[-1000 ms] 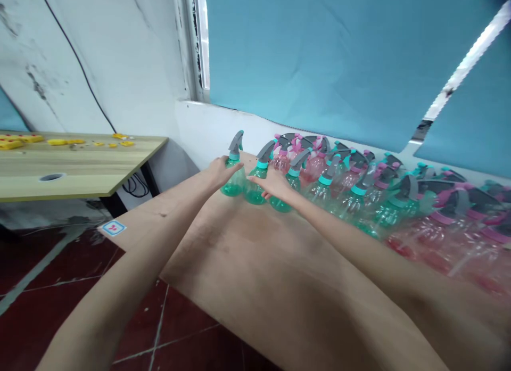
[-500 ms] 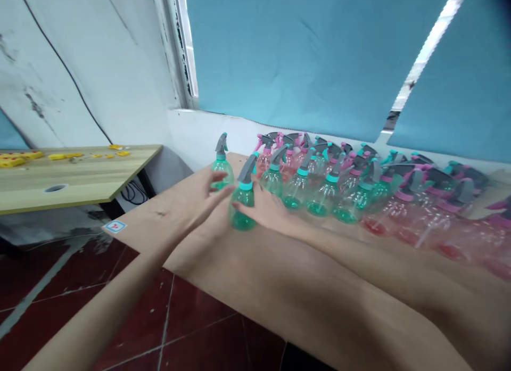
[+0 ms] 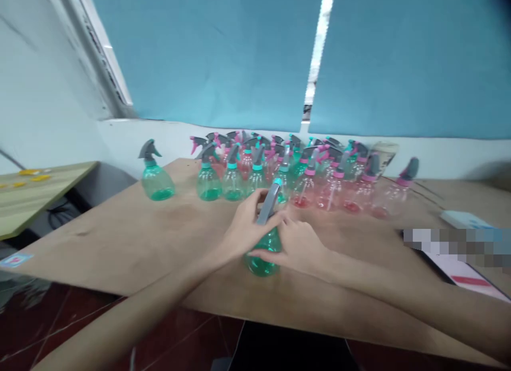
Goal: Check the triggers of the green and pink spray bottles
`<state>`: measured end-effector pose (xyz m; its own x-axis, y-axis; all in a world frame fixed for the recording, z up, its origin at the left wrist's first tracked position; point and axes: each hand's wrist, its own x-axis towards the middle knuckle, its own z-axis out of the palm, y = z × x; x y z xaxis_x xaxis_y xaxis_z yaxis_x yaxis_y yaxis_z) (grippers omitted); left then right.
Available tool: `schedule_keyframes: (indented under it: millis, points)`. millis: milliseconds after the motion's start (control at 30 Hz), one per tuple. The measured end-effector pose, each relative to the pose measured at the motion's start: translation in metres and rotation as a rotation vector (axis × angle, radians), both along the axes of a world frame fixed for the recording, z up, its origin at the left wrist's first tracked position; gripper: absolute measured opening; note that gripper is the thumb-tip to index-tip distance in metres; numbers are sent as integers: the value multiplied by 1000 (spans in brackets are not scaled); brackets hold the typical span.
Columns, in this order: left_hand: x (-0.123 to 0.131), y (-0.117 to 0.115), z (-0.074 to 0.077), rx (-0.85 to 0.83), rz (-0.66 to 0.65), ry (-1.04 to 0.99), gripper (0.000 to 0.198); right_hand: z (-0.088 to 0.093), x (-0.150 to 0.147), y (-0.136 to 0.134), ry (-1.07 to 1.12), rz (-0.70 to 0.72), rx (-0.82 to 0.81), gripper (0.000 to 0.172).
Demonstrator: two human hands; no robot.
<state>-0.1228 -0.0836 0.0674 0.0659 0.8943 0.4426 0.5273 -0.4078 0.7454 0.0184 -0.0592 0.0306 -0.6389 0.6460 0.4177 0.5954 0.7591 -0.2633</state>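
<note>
Near the front of the table stands a green spray bottle (image 3: 261, 264) with a grey trigger head and a turquoise nozzle, tilted slightly. My left hand (image 3: 244, 224) is closed around its head and neck. My right hand (image 3: 301, 243) grips the bottle's body from the right, thumb across the front; its other fingers are partly hidden behind. Some green liquid seems to sit in the bottom. Just behind my hands is a row of similar bottles, such as a green one (image 3: 209, 184) and a pink one (image 3: 337, 192).
The brown table (image 3: 131, 248) carries several more bottles in rows at the back. A lone green spray bottle (image 3: 157, 182) stands at left. At right lies a dark-edged board or device (image 3: 459, 264), partly pixelated. A second table (image 3: 48, 195) holds yellow pieces.
The green spray bottle has come right and nearer with my right hand. My left hand, open beside it before, is now on its head. The view has turned right.
</note>
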Motion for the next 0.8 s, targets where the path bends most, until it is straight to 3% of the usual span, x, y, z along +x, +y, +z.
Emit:
schedule_keyframes:
  millis: [100,233,367,567,800]
  points:
    - [34,12,2,-5,-41,34,23,-2,36,12,44,24,-3,79]
    - [59,24,1,-25,-110,21,23,-8,83,37,47,258,-111,72]
    - [60,35,-2,-34,-113,-37,28,-27,117,63,29,135,-247,54]
    - [53,55,-3,-48,-131,-24,28,-61,114,84,16,96,-152,57]
    - [53,66,-8,-96,-182,-80,25,-67,104,90,-36,186,-133,45]
